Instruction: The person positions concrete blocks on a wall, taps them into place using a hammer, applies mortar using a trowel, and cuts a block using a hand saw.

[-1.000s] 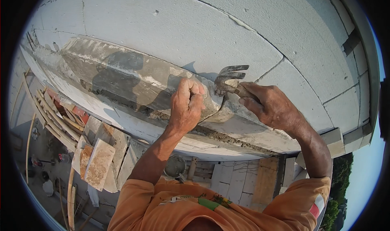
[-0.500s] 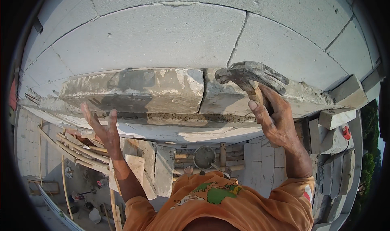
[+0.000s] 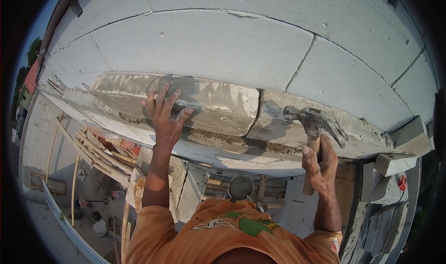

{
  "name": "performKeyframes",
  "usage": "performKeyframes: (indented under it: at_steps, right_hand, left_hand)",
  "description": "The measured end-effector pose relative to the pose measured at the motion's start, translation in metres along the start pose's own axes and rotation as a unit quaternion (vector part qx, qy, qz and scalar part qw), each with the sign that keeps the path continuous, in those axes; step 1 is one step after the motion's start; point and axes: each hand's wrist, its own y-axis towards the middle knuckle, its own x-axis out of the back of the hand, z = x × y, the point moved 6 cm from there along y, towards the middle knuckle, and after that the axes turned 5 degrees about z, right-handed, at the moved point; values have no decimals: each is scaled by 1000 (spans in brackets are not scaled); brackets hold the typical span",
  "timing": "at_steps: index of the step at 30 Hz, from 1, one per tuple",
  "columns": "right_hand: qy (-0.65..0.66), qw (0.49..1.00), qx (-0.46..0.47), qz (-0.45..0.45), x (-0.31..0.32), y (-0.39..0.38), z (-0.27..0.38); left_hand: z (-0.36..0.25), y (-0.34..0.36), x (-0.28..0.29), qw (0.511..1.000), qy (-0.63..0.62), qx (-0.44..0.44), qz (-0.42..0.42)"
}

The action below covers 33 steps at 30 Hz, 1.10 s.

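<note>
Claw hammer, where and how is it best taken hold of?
Probably by the handle, coming from the picture's lower edge, as the right hand does: the handle is slim and points down that way, away from the broad, clawed head.

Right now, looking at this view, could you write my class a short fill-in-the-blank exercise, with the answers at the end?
1. The right hand grips a claw ____.
2. The fingers of the left hand are spread ____, not held together.
3. The person's shirt is mostly ____ in colour.

Missing words: hammer; apart; orange.
</note>
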Motion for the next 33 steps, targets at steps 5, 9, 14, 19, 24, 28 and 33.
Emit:
performKeyframes:
  at_steps: [5, 9, 14, 19, 24, 28, 33]
  right_hand:
    - [-9, 999, -26, 46, -16, 36, 46]
    - [-169, 979, 68, 92, -50, 72, 78]
    - [-188, 973, 95, 93, -61, 100, 105]
    - [-241, 956, 137, 92, -68, 111, 130]
    - [-371, 896, 118, 214, -77, 126, 93]
    - [-351, 916, 96, 171, -72, 130, 119]
    - [-374, 896, 115, 209, -71, 127, 92]
  left_hand:
    - [-5, 2, 6, 999, 22, -6, 33]
    - [-2, 1, 7, 998, 54, -21, 36]
    - [-9, 3, 4, 995, 77, -12, 67]
    - [-4, 2, 4, 996, 59, -12, 69]
    - [-5, 3, 2, 996, 45, -2, 77]
    - [-3, 3, 5, 996, 49, -1, 79]
    - [-10, 6, 3, 996, 39, -2, 76]
